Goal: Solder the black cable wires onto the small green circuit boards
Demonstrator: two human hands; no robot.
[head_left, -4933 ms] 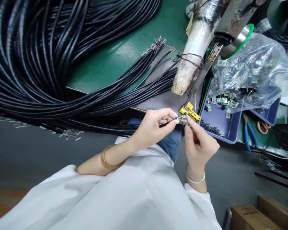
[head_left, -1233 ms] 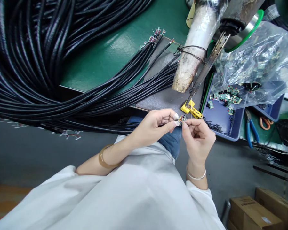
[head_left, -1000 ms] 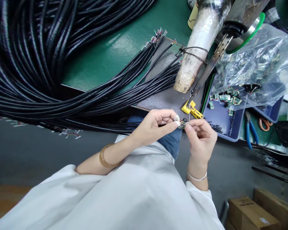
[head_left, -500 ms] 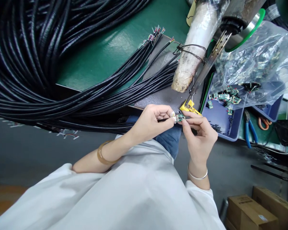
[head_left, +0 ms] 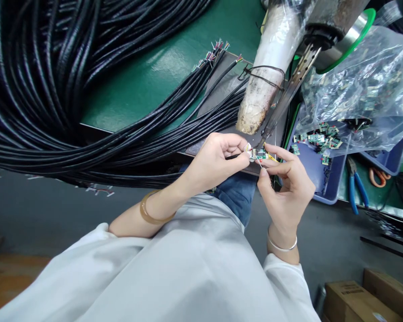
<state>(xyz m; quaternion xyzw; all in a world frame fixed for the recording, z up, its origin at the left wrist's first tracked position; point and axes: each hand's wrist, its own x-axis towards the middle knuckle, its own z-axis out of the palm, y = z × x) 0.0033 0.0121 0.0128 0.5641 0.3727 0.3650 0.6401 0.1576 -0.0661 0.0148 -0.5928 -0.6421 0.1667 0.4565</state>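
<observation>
Left hand (head_left: 220,154): grip clenched on cable (head_left: 234,156), beside board (head_left: 261,154). Right hand (head_left: 287,181): grip pinching thin white wire (head_left: 259,163). Iron (head_left: 290,91) tip at board; contact unclear.

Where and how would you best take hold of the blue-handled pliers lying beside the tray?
Probably around both blue handles, with the right hand coming from the person's side of the bench. The pliers lie with their metal head pointing away, and the handles splay toward the person at the bench edge.
</observation>
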